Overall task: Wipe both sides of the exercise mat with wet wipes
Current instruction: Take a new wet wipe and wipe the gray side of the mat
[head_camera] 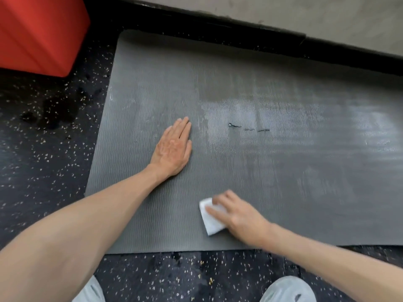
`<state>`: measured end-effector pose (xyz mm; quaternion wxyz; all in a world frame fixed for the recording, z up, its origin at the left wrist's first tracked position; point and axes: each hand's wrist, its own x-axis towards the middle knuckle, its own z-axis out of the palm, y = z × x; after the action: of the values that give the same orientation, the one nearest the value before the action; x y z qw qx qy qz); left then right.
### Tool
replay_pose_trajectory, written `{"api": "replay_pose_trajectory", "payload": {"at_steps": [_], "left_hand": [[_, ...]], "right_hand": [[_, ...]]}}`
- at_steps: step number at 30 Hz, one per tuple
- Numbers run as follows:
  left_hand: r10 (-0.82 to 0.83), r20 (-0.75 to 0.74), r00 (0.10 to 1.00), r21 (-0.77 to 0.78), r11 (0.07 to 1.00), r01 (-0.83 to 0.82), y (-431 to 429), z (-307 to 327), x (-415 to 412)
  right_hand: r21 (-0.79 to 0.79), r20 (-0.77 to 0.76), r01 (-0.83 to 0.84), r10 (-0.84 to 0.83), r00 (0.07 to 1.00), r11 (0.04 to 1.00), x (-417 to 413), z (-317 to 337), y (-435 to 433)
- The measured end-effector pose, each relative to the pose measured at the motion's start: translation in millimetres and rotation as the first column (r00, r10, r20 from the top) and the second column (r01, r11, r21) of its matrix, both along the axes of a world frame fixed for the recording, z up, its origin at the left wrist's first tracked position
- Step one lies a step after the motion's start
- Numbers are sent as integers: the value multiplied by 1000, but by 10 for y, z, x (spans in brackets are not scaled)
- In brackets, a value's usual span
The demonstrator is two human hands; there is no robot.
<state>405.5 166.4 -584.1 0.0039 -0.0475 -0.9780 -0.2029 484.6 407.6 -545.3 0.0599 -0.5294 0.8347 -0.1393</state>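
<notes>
Grey mat (283,192) lay flat on floor (50,131). Left hand (172,149) pressed flat, fingers straight, prob. to stop mat sliding. Right hand (237,212) w/ fingers spread over wet wipe (210,223), pressing it to mat's near edge.

Grey ribbed mat (272,182) lies flat, folded white wipe (210,221) on it

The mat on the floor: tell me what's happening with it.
A person is wiping the grey exercise mat, which lies flat on the speckled floor. The left hand rests flat on the mat, fingers straight. The right hand presses a white wet wipe against the mat near its front edge. Shiny wet patches cover the far and right parts; the area around the left hand looks dry.
</notes>
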Motion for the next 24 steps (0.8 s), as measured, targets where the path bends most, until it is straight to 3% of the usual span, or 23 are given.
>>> {"api": "replay_pose_trajectory", "payload": {"at_steps": [3, 5, 7, 9, 15, 21, 24], "left_hand": [[7, -14, 1000, -6, 1000, -8, 14, -20, 23], [12, -10, 1000, -11, 1000, -12, 27, -19, 28], [12, -4, 1000, -6, 1000, -12, 33, -17, 20], [16, -6, 1000, 7, 1000, -16, 28, -20, 6], [26, -26, 999, -1, 1000, -26, 26, -46, 5], [40, -39, 998, 19, 999, -39, 37, -65, 6], [37, -76, 996, 51, 998, -33, 23, -40, -32]], "right_hand": [[22, -41, -52, 53, 998, 998, -203, -18, 7], [-53, -77, 118, -122, 990, 992, -624, -60, -168], [-89, -126, 357, -367, 922, 930, -1046, -40, -347], [-85, -157, 461, -469, 869, 883, -1172, -47, -434], [-92, -134, 272, -283, 950, 958, -342, -138, -188], [-167, -128, 454, -476, 870, 875, -891, -122, -383], [-178, -62, 495, -512, 857, 851, -658, -136, -357]]}}
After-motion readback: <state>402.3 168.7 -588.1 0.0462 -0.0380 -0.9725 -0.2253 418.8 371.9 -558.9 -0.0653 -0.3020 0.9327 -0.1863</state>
